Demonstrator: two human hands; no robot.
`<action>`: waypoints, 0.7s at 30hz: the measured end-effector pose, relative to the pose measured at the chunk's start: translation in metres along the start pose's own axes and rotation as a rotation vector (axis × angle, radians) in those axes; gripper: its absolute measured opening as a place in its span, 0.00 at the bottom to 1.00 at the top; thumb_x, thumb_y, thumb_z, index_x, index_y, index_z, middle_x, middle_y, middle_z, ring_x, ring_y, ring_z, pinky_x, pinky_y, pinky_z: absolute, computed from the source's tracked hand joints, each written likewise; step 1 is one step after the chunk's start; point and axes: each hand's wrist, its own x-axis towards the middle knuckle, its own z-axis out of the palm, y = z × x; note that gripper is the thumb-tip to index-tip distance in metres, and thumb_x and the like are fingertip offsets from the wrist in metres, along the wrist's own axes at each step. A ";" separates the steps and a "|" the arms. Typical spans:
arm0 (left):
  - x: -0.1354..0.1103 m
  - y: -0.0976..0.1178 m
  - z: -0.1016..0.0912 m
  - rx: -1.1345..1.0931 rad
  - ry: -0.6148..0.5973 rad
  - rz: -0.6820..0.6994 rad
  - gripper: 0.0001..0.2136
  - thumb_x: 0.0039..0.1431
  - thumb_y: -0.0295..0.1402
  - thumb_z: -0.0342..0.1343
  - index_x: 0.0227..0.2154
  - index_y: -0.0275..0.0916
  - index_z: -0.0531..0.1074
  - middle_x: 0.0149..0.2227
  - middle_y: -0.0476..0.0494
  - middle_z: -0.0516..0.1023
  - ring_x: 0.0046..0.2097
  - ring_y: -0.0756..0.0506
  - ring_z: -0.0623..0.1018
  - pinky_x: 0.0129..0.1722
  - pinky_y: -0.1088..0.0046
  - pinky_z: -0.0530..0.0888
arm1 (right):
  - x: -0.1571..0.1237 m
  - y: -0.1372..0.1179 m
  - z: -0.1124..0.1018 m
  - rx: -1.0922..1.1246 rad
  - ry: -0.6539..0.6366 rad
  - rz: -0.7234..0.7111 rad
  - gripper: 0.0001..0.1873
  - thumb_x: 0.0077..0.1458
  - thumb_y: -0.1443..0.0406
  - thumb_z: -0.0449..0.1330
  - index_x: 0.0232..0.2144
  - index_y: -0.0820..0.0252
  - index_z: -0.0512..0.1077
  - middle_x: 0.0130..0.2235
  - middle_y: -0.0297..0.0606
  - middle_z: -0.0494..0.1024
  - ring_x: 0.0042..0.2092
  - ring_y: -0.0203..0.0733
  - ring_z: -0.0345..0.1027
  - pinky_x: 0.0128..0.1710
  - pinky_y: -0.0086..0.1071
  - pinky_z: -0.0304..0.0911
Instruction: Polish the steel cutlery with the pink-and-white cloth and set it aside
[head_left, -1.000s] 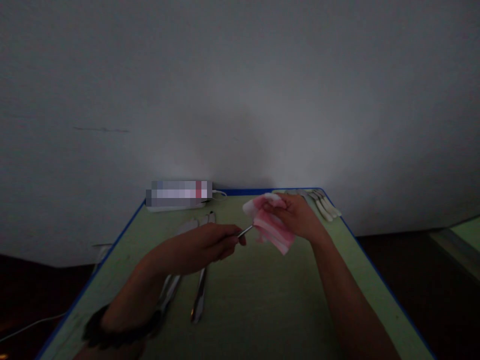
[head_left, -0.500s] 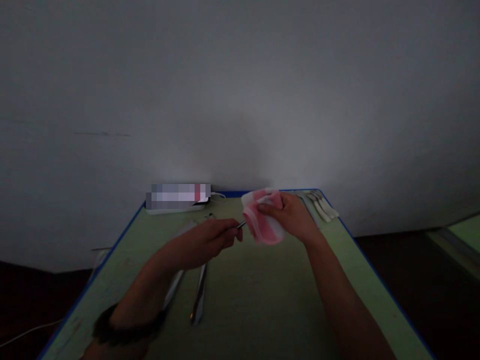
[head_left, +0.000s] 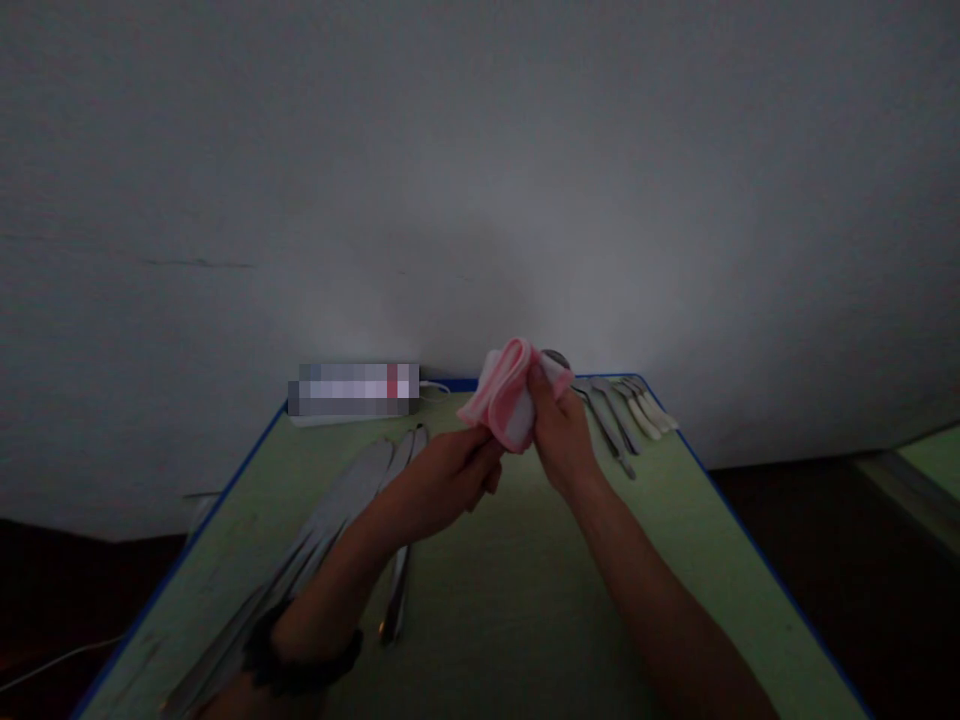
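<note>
A pink-and-white cloth [head_left: 506,395] is bunched above the middle of the table. My right hand [head_left: 559,425] is closed around its right side, with the thumb pressed on top. The rounded metal end of a spoon [head_left: 556,356] sticks out past the cloth, beyond my right fingers. My left hand [head_left: 461,470], with a dark band on its wrist, is closed at the lower left of the cloth. The spoon's handle is hidden there by fingers and fabric. Below my left forearm, a slim metal utensil [head_left: 397,590] lies on the table.
Several long metal utensils [head_left: 300,560] lie along the left of the green table [head_left: 517,600]. More metal cutlery [head_left: 609,415] and white-handled pieces [head_left: 651,412] lie at the back right. A blurred-out device [head_left: 352,392] with a white cable stands at the back left, against the wall.
My right hand and the cloth have shifted left and slightly up, close to my left hand. My left hand has moved a little right. The spoon's rounded end now shows, and the handle is covered.
</note>
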 end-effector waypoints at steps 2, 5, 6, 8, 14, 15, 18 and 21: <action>-0.005 0.001 -0.007 -0.055 -0.132 -0.015 0.14 0.62 0.39 0.39 0.31 0.37 0.66 0.25 0.50 0.70 0.22 0.53 0.67 0.20 0.80 0.65 | 0.005 0.000 -0.005 0.027 0.004 0.032 0.24 0.51 0.46 0.47 0.28 0.60 0.67 0.22 0.33 0.65 0.22 0.32 0.55 0.19 0.26 0.50; -0.010 0.001 -0.015 -0.134 -0.266 -0.020 0.13 0.62 0.39 0.40 0.34 0.38 0.66 0.27 0.50 0.72 0.21 0.54 0.68 0.16 0.82 0.66 | 0.008 -0.005 -0.009 0.071 0.054 0.032 0.25 0.50 0.46 0.48 0.30 0.61 0.68 0.24 0.34 0.67 0.23 0.33 0.57 0.20 0.26 0.52; -0.010 0.001 -0.015 -0.140 -0.267 -0.016 0.13 0.62 0.39 0.40 0.33 0.38 0.66 0.27 0.50 0.72 0.21 0.54 0.68 0.16 0.82 0.66 | 0.007 -0.007 -0.007 0.071 0.076 0.015 0.24 0.50 0.46 0.48 0.30 0.61 0.68 0.23 0.34 0.67 0.23 0.32 0.57 0.20 0.26 0.51; -0.008 0.000 -0.013 -0.129 -0.223 -0.006 0.12 0.62 0.37 0.40 0.31 0.37 0.66 0.27 0.49 0.73 0.22 0.53 0.70 0.16 0.82 0.68 | 0.001 -0.009 -0.002 0.049 0.102 -0.017 0.23 0.50 0.47 0.50 0.27 0.61 0.68 0.21 0.32 0.66 0.21 0.31 0.55 0.18 0.25 0.49; -0.003 -0.001 -0.002 -0.062 -0.029 0.039 0.10 0.61 0.33 0.42 0.31 0.36 0.66 0.27 0.48 0.73 0.28 0.51 0.74 0.19 0.82 0.70 | -0.022 -0.006 0.024 0.019 0.085 -0.018 0.21 0.50 0.49 0.52 0.21 0.61 0.65 0.18 0.28 0.61 0.19 0.29 0.52 0.16 0.24 0.47; -0.004 0.000 -0.002 -0.039 -0.011 0.046 0.10 0.62 0.33 0.42 0.31 0.36 0.66 0.27 0.48 0.73 0.27 0.51 0.73 0.20 0.81 0.70 | -0.023 -0.005 0.025 0.036 0.092 -0.011 0.21 0.51 0.49 0.52 0.21 0.61 0.64 0.17 0.28 0.60 0.19 0.29 0.51 0.16 0.23 0.47; -0.005 0.005 -0.001 0.045 0.013 0.069 0.12 0.63 0.34 0.39 0.30 0.37 0.66 0.27 0.49 0.74 0.23 0.53 0.71 0.22 0.80 0.69 | -0.018 -0.003 0.023 0.145 0.135 0.029 0.23 0.51 0.48 0.50 0.19 0.61 0.62 0.16 0.27 0.59 0.18 0.28 0.49 0.15 0.24 0.45; -0.007 0.015 0.001 0.148 -0.014 0.105 0.15 0.64 0.34 0.38 0.27 0.37 0.67 0.25 0.51 0.73 0.23 0.54 0.71 0.26 0.78 0.67 | -0.005 -0.003 0.013 0.300 0.285 0.050 0.23 0.50 0.48 0.50 0.20 0.61 0.62 0.17 0.27 0.60 0.18 0.29 0.51 0.17 0.24 0.48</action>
